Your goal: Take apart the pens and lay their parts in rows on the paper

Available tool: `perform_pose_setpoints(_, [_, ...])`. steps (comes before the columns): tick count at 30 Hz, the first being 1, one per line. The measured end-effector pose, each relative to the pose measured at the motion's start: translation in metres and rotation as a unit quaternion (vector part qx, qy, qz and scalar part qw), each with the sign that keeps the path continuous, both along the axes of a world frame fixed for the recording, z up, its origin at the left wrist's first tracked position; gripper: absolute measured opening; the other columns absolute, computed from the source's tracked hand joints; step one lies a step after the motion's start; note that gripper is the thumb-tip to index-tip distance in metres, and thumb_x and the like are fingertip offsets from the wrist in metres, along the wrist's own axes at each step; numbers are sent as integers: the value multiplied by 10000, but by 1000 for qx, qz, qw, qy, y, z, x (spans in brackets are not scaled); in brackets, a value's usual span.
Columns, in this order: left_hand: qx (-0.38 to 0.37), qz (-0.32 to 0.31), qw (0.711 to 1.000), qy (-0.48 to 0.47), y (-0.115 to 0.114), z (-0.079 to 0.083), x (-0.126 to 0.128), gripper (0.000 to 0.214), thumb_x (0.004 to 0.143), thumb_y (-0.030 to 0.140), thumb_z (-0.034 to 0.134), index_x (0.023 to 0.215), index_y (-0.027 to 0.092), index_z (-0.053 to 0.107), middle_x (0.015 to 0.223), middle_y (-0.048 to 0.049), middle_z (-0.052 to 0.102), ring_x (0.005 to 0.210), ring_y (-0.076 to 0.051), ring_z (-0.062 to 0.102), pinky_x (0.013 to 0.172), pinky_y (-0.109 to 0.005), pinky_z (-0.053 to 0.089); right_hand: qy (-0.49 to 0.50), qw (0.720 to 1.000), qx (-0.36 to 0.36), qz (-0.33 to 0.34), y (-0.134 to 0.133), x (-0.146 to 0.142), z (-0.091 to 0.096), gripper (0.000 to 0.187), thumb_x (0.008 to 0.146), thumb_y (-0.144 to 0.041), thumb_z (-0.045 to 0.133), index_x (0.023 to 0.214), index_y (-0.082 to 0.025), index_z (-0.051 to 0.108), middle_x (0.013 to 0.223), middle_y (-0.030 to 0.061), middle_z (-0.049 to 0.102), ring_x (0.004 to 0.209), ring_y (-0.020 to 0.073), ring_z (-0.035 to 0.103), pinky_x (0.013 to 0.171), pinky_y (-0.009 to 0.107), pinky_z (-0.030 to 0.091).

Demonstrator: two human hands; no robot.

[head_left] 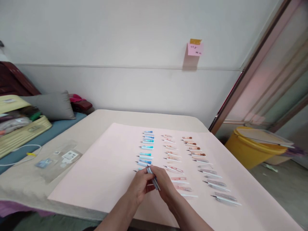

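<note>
My left hand (pixel 140 184) and my right hand (pixel 162 181) meet over the near part of the pink sheet (pixel 101 173). Between them they hold a slim whitish pen (pixel 154 179) with a dark tip, tilted with the tip away from me; whether it is one piece or two side by side I cannot tell. The fingers of both hands are closed around it. Just beyond lies a column of blue and turquoise pens (pixel 146 154), partly hidden by my hands. To the right are a column of pink-patterned pens (pixel 172 153) and a column of brown and greyish ones (pixel 197 154).
Clear plastic packaging (pixel 60 162) with a white label lies on the table's left side. A grey cushion (pixel 56 106) and a pale yellow container (pixel 29 128) are further left. A yellow bin (pixel 252 147) stands right of the table, and a white wall (pixel 134 86) rises behind.
</note>
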State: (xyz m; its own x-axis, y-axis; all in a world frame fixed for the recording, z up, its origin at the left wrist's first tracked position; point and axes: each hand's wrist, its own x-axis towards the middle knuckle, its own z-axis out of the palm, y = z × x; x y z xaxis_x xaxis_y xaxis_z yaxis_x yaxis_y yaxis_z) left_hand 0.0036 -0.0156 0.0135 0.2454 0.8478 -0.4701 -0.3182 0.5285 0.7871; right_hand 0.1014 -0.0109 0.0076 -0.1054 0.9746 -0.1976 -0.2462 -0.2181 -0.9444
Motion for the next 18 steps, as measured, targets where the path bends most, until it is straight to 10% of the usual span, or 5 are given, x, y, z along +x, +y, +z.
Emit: perform_pose_setpoints(18, [67, 176, 982, 29, 15, -5, -15, 232, 628, 260, 693, 824, 152, 633, 802, -57, 666, 696, -148, 604, 655, -286, 479, 49, 996, -63, -38, 1, -3, -7, 238, 613, -254, 699, 797, -164, 577, 605, -22, 572, 553, 109, 550, 570, 254, 451])
